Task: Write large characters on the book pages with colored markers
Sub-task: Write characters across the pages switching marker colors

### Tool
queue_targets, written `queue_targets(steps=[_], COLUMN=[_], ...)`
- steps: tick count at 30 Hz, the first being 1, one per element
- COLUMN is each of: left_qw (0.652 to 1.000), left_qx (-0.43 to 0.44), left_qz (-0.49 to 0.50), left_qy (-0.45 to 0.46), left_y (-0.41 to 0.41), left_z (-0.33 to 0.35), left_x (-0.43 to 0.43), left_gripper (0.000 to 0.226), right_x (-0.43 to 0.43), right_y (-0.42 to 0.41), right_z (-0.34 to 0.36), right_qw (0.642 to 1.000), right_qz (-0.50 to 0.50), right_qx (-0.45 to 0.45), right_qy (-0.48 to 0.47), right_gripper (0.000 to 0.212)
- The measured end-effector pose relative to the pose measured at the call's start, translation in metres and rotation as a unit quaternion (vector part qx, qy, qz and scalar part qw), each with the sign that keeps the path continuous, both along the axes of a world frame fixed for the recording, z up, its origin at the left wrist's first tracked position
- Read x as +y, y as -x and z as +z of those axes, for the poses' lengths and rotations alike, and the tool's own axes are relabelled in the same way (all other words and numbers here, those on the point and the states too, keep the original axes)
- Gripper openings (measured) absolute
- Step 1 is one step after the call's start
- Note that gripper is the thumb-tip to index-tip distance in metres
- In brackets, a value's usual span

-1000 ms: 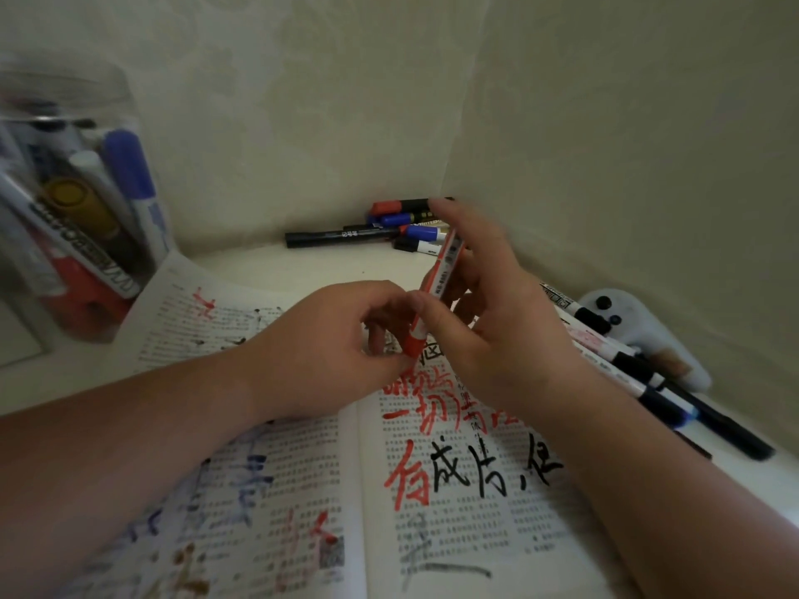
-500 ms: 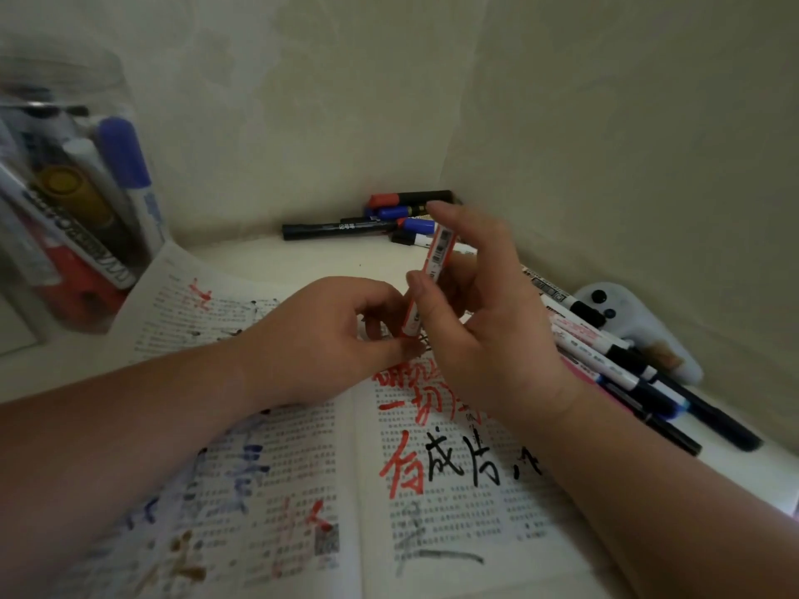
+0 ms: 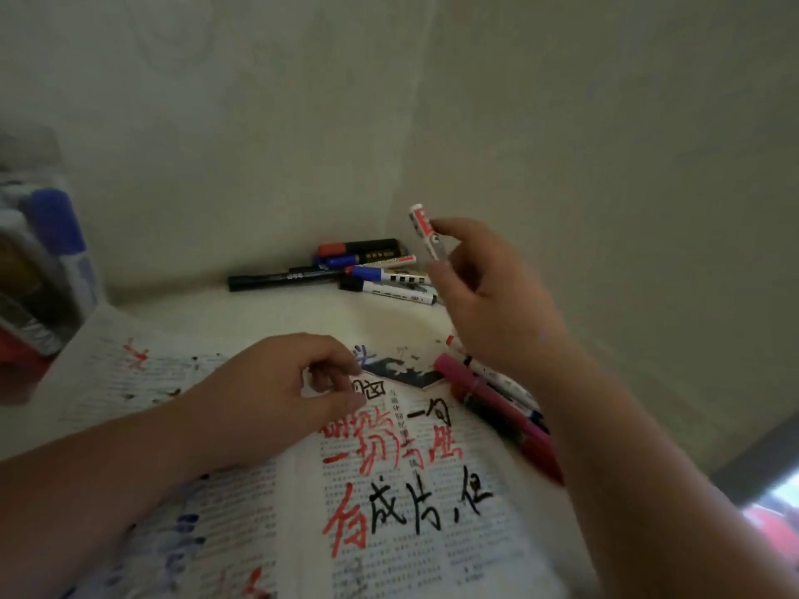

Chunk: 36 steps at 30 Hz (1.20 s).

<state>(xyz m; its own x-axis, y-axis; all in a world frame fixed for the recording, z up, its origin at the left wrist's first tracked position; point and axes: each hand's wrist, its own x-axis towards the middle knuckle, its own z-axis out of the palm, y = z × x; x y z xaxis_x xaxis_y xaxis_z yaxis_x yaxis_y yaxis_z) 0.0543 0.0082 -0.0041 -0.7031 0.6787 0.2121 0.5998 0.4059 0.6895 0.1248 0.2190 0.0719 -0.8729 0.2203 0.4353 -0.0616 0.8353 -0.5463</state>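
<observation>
Between characters, it seems: the right grip [image 3: 488, 304] pinches a red-labelled marker [image 3: 426, 231] aloft at one o'clock from the open book [image 3: 410, 490] on the desk [image 3: 259, 313], while the left grip [image 3: 298, 395] curls over the page, contents unclear; next, the tip must come down onto bare paper.

The book [image 3: 454, 551] had white pages of fine grey print under big red, black and blue strokes. The raised marker [image 3: 424, 230] was white with a red label.

We see a pale tabletop [image 3: 268, 309] carrying an open book [image 3: 432, 533], a heap of markers [image 3: 359, 270] beyond the book, a row of markers [image 3: 497, 404] just right of it, and a clear jar [image 3: 39, 270] to its left.
</observation>
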Motion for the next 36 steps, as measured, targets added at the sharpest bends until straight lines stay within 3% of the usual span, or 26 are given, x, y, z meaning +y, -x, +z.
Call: queue_targets(steps=[2, 5, 10, 12, 16, 22, 26, 29, 31, 36], left_qw=[1.0, 0.999, 0.995, 0.989, 0.976, 0.956, 0.943, 0.893, 0.874, 0.898], left_qx=[0.004, 0.025, 0.089, 0.13, 0.159, 0.251, 0.209, 0.208, 0.211, 0.188], left_qz=[0.0, -0.005, -0.031, -0.029, -0.012, -0.068, -0.127, -0.155, -0.162, -0.154], left_qy=[0.011, 0.024, 0.037, 0.063, 0.148, 0.135, 0.227, 0.368, 0.406, 0.366], left_y=[0.0, 0.0, 0.006, 0.009, 0.011, 0.0, -0.021, -0.04, -0.06, -0.127], left_z=[-0.001, -0.001, -0.006, -0.009, -0.012, 0.004, 0.025, 0.046, 0.054, 0.045], left_x=[-0.001, -0.001, -0.001, -0.001, -0.001, -0.002, -0.001, 0.001, -0.001, -0.008], left_gripper=[0.013, 0.009, 0.014, 0.029, 0.081, 0.045, 0.037, 0.059, 0.075, 0.088], right_x=[0.023, 0.049, 0.071, 0.077, 0.08, 0.057, 0.06, 0.06, 0.057, 0.035], right_y=[0.001, -0.006, -0.017, -0.019, -0.025, -0.032, -0.031, -0.032, -0.036, -0.041], right_z=[0.025, 0.033, 0.007, -0.007, -0.027, -0.047, -0.053, -0.053, -0.052, -0.053], right_qw=[0.991, 0.966, 0.947, 0.945, 0.963, 0.966, 0.952, 0.95, 0.951, 0.963], right_qz=[-0.068, -0.149, -0.201, -0.204, -0.194, -0.116, -0.152, -0.177, -0.181, -0.088], right_qx=[-0.086, -0.177, -0.221, -0.225, -0.128, 0.001, -0.037, -0.042, -0.018, 0.071], right_qy=[-0.078, -0.118, -0.117, -0.122, -0.133, -0.231, -0.262, -0.252, -0.25, -0.246], right_gripper=[0.021, 0.013, 0.01, 0.006, 0.011, 0.007, 0.015, 0.016, 0.015, 0.016])
